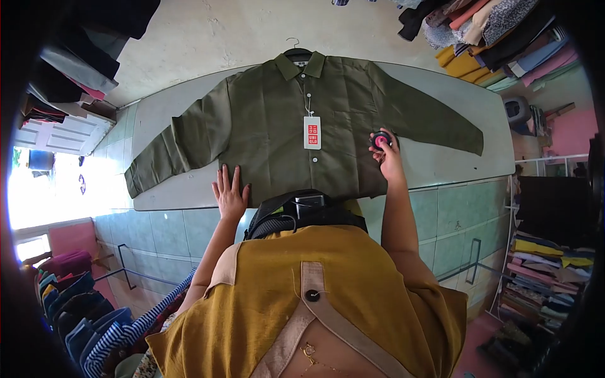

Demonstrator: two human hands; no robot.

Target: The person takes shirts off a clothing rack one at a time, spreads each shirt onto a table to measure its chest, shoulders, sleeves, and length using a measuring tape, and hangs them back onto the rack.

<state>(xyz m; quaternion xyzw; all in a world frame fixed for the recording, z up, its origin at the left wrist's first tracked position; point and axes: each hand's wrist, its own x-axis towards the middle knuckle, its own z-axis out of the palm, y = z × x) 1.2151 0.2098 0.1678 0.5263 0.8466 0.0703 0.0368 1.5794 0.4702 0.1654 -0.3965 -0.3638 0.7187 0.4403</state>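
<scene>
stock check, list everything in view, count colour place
flat tabletop: 1, pale grey, centre
long-sleeved fabric shirt: 1, olive green, on tabletop
rectangular card tag: 1, red-white, shirt front
hanger: 1, black, inside shirt
square tiles: many, green, below tabletop
hung, folded garments: many, mixed, both sides
round object: 1, black-pink, shirt's right edge
waist pouch: 1, black, by shirt
loose top: 1, mustard, worn
left hand: 1, bare, shirt's left edge
right hand: 1, bare, holding round object
</scene>
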